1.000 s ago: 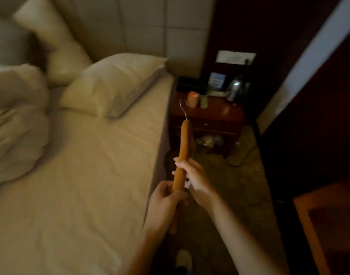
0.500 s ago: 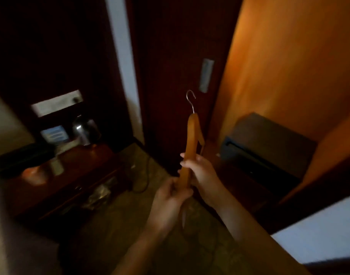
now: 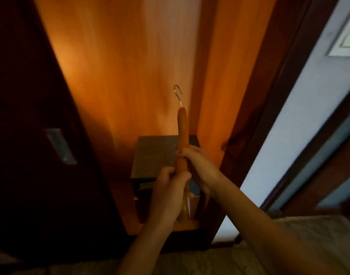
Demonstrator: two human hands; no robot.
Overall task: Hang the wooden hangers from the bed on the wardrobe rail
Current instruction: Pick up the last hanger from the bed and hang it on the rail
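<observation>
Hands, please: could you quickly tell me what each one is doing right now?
Left hand: closed around the lower hanger.
Right hand: closed around the hanger, higher up.

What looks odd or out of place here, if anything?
Nothing stands out. Both hands, left hand and right hand, grip the wooden hanger upright, hook up, before the open wardrobe. No rail is visible.

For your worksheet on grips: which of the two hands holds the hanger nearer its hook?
The right hand: it grips the hanger higher up, nearer the hook, while the left hand holds it lower down.
</observation>
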